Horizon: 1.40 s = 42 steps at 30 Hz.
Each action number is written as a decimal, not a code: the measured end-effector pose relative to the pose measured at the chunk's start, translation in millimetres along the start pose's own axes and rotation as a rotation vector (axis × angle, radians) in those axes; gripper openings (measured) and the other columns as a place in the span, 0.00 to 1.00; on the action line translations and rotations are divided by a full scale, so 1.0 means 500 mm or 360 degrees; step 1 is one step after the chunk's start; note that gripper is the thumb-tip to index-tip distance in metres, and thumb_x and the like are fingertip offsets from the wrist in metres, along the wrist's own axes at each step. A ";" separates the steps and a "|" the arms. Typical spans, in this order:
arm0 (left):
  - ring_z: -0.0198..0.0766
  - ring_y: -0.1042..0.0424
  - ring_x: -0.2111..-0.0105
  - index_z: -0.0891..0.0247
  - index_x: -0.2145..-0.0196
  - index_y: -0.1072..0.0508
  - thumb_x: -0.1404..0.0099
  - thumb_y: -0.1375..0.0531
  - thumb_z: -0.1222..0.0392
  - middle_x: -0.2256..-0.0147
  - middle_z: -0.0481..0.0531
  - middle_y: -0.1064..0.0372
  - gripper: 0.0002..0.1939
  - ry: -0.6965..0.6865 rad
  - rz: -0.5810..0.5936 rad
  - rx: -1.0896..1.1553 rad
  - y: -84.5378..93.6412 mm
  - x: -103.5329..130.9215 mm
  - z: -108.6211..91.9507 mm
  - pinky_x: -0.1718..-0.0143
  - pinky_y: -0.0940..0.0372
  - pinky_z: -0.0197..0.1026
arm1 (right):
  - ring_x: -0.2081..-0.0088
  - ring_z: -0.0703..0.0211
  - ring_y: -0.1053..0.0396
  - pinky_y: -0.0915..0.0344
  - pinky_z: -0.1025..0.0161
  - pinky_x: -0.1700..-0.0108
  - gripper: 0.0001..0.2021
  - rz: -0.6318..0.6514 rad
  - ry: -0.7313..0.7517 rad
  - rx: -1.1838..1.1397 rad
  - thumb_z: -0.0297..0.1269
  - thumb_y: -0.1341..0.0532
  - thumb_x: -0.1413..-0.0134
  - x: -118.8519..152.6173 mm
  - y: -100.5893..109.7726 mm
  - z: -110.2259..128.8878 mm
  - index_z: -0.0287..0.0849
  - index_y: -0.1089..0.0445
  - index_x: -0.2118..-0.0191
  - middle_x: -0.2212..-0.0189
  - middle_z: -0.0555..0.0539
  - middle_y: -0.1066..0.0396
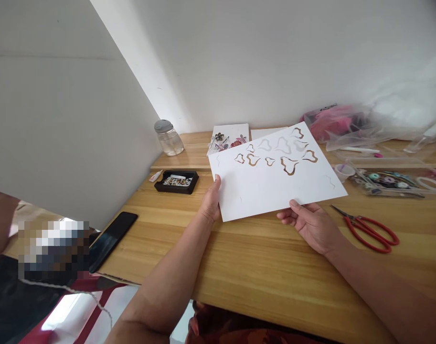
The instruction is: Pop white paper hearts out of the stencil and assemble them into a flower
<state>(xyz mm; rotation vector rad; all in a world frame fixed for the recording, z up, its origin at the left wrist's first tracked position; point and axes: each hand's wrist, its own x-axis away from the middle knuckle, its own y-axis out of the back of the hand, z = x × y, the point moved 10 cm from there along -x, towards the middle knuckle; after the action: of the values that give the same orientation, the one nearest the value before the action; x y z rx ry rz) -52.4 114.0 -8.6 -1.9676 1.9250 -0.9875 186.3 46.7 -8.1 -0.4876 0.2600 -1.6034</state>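
Observation:
A white sheet point(260, 191) with several curved cut-out shapes is held tilted above the wooden table point(246, 267). Wood shows brown through some of the openings; others look grey or white. My left hand point(212, 200) grips the sheet's left edge, thumb on top and the other fingers hidden behind it. At the lower edge, right of the middle, my right hand point(311, 222) pinches the sheet between the thumb on top and fingers beneath. Red-handled scissors point(373, 233) lie on the table to the right of my right hand.
A black tray point(176, 182) of small beads and a phone point(113, 241) lie at left. On the back ledge stand a lidded jar point(169, 139) and a card with flower ornaments point(230, 131). At right are a small cup point(344, 173), a clear box point(389, 184) and pink material point(332, 123).

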 end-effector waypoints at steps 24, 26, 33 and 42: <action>0.42 0.24 0.66 0.65 0.61 0.24 0.52 0.26 0.48 0.64 0.55 0.21 0.25 -0.0418 0.0059 -0.0079 0.008 -0.002 -0.053 0.59 0.29 0.44 | 0.69 0.57 0.24 0.27 0.65 0.71 0.14 0.0003 0.0055 0.0037 0.41 0.24 0.60 -0.002 0.007 0.003 0.43 0.24 0.68 0.72 0.50 0.25; 0.42 0.24 0.66 0.64 0.60 0.24 0.52 0.26 0.47 0.63 0.55 0.21 0.25 -0.0421 0.0082 -0.0087 0.005 -0.002 -0.053 0.59 0.29 0.44 | 0.69 0.57 0.24 0.27 0.65 0.71 0.13 -0.0001 0.0056 0.0036 0.41 0.24 0.60 -0.002 0.007 0.003 0.43 0.24 0.68 0.73 0.49 0.25; 0.43 0.23 0.65 0.63 0.60 0.23 0.50 0.27 0.47 0.63 0.55 0.21 0.24 -0.0337 0.0173 -0.0179 -0.005 -0.001 -0.044 0.58 0.29 0.46 | 0.69 0.57 0.24 0.27 0.66 0.71 0.14 -0.0076 0.0067 -0.0014 0.41 0.23 0.63 -0.004 0.013 0.011 0.43 0.25 0.71 0.74 0.49 0.25; 0.44 0.23 0.62 0.62 0.59 0.22 0.52 0.26 0.51 0.60 0.55 0.21 0.23 -0.0361 0.0235 -0.0236 -0.012 0.003 -0.048 0.57 0.30 0.44 | 0.69 0.59 0.24 0.27 0.66 0.70 0.15 -0.0087 0.0079 -0.0027 0.41 0.22 0.65 -0.004 0.013 0.019 0.43 0.24 0.71 0.73 0.50 0.25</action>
<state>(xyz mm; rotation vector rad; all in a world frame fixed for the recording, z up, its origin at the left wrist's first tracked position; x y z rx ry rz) -61.8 120.4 13.6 -1.8862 2.0277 -0.5722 196.5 49.0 -2.9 -0.4722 0.3000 -1.6694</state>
